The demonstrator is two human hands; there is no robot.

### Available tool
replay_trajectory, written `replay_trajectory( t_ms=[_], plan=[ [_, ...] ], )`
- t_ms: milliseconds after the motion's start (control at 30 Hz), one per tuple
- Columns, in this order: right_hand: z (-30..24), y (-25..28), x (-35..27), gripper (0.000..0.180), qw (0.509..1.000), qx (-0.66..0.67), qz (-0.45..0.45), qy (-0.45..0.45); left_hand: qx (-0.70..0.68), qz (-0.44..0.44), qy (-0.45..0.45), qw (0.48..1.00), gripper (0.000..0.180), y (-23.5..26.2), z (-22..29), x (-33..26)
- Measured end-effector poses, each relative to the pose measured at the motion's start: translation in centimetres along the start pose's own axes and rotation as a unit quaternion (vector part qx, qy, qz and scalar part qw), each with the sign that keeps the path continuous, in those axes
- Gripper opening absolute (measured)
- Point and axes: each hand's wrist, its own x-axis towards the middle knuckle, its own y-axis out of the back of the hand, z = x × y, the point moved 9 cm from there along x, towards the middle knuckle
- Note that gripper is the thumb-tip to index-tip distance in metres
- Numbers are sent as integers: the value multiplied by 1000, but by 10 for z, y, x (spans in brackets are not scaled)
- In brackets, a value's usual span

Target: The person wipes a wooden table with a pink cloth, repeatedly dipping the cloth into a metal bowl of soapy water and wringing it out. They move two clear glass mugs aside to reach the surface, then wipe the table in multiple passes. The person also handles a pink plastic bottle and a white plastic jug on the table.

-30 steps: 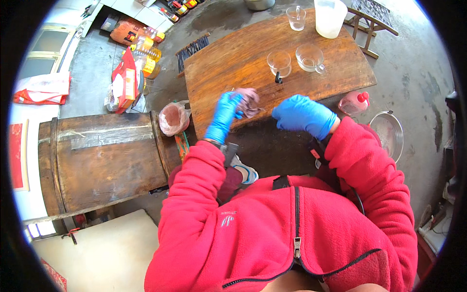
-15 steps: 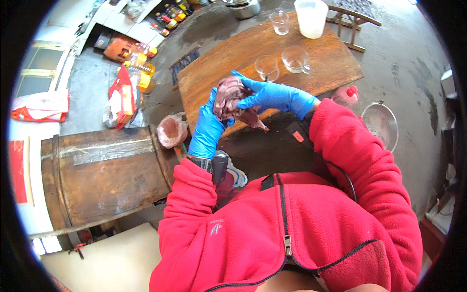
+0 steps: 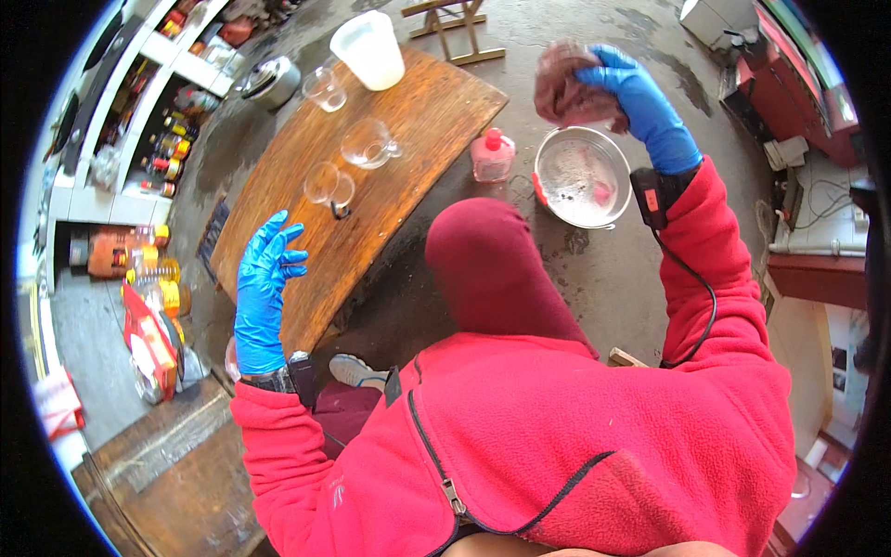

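Note:
My right hand (image 3: 642, 97), in a blue glove, is closed on a bunched brownish-pink cloth (image 3: 564, 85). It holds the cloth up on the far right, just beyond a metal bucket (image 3: 563, 212) with whitish, sudsy-looking contents. My left hand (image 3: 263, 283), also gloved in blue, is empty with its fingers apart, by the left edge of the wooden table (image 3: 432, 121). Nearest to it on the table are a clear glass (image 3: 320, 183) and a small dark object (image 3: 341, 212). A glass cup with a handle (image 3: 365, 145) stands farther back.
Toward the table's far end are another clear glass (image 3: 324, 90) and a whitish plastic pitcher (image 3: 369, 54). A pink bottle with a red cap (image 3: 493, 156) stands on the floor between table and bucket. Oil bottles (image 3: 153, 269) line the left; a wooden stool (image 3: 455, 28) is behind.
My hands have parted: the right has carried the cloth far right, beside the bucket, while the left has let go of it. The view has turned right.

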Motion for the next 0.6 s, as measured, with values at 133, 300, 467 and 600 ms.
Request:
replay_trajectory(
  t_ms=[133,300,467,600],
  plan=[
    [144,58,-6,34,991,-59,68,-103,21,-23,-34,999,42,-29,14,35],
    [323,74,-11,81,953,-230,63,-186,25,-62,25,997,32,-73,18,71],
    [423,38,3,45,750,-631,-144,-136,36,-103,63,992,31,-112,5,105],
    [469,27,-8,28,656,-623,-312,-291,56,-161,93,981,31,-151,-7,130]
  ],
)
